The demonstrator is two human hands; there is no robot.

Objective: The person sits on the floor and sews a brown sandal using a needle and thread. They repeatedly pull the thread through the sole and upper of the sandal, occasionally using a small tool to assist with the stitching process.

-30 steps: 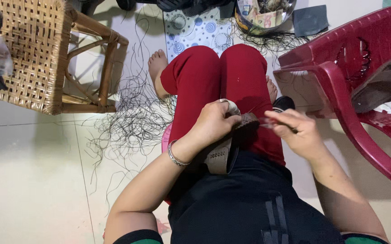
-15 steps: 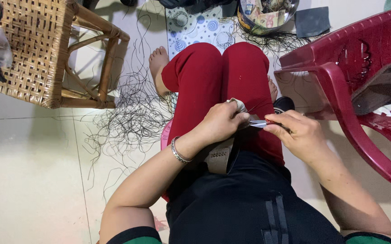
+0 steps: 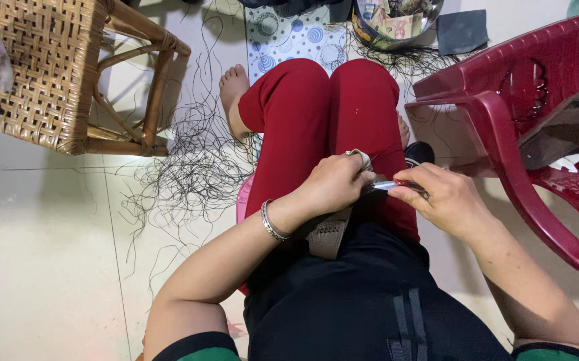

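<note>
Head view, looking straight down at a seated person's lap (image 3: pixel 329 134), which serves as the landmark for everything else. Over the lap, both hands meet at a tan strap (image 3: pixel 329 234) that lies across the thighs and runs back toward the body. The left hand (image 3: pixel 333 184) is closed around the strap's far end, fingers curled tight, with a pale bit of material showing above the knuckles; a silver bangle (image 3: pixel 272 224) sits on that wrist. The right hand (image 3: pixel 443 200) is closed in a pinch on a small snipper (image 3: pixel 396 186) with a shiny tip, and the tip points left, touching or nearly touching the piece in the left hand.

Judged from how things lie, trimming is well under way: a large scatter of black threads (image 3: pixel 189 174) covers the floor left of the lap, and more threads (image 3: pixel 403 60) lie beyond the knees. The strap is in hand and the tool is at it, so this piece seems unfinished; how much of it remains to be trimmed cannot be told, since the hands hide the working spot.

Left of the lap and further off stands a wicker stool (image 3: pixel 48 73). Right of the lap is a red chair (image 3: pixel 503 127). Beyond the knees sit a patterned mat (image 3: pixel 289 37) and a bowl (image 3: pixel 396 27) of oddments.
</note>
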